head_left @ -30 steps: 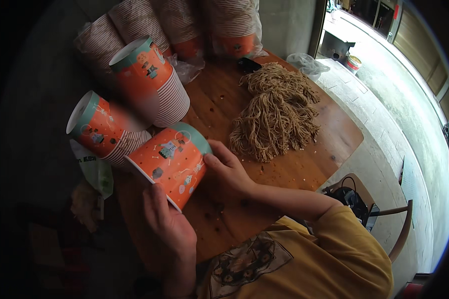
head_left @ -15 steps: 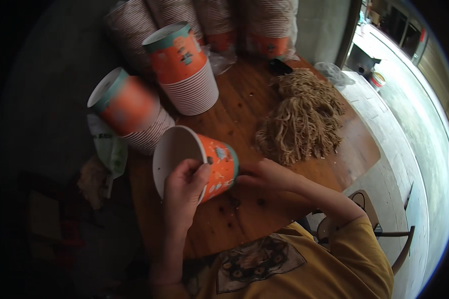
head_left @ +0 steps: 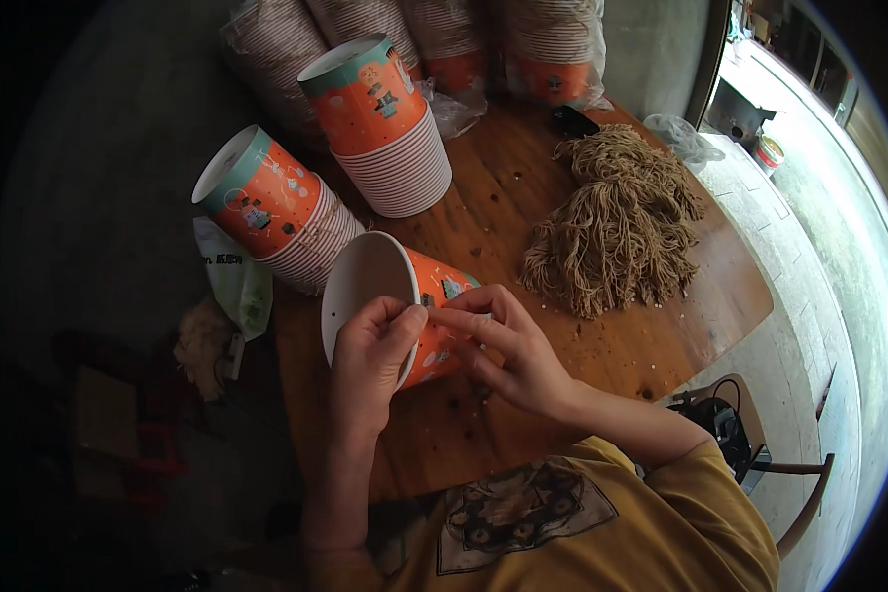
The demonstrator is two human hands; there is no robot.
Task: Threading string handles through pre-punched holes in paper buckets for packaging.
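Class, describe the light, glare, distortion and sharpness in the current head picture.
Head view: glare washes out the pale grey floor at right, whose edges look bowed by lens distortion; head view: the left side sinks into shadow; head view: the brown wooden table shows a dull sheen towards its right corner; head view: the held, round, orange, white and teal paper bucket looks fairly sharp.
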